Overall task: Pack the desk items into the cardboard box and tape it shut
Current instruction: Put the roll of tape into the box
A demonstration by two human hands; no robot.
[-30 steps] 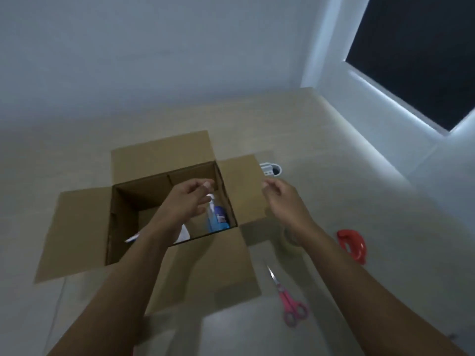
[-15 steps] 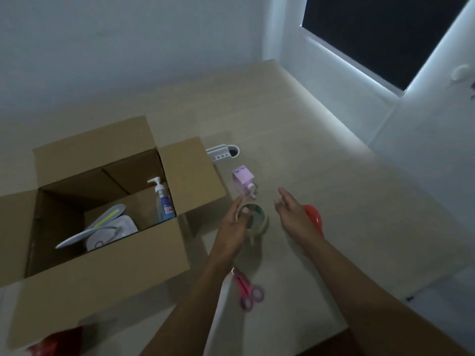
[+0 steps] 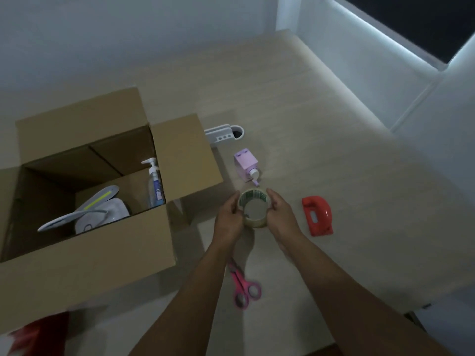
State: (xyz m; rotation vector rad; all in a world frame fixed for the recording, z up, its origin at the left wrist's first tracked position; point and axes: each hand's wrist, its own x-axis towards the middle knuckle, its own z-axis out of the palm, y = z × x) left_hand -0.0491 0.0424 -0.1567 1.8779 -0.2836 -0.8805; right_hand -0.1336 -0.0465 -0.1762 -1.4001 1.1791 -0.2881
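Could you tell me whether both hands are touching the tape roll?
Touching: the head view shows the left hand and right hand clasping opposite sides of the tape roll.

A home room or small office: a pale wood desk (image 3: 321, 155) against plain white walls (image 3: 128, 34), beside a dark window (image 3: 411, 19), carrying a red hole punch (image 3: 317, 215) and pink scissors (image 3: 243, 286).

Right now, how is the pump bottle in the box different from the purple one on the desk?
The clear pump bottle stands upright inside the cardboard box; the purple bottle lies on its side on the desk, outside the box. The clear one is tall, slim and see-through with a blue label; the purple one is short, blocky and solid-coloured. Both have a white pump on top, and neither is in the hands.
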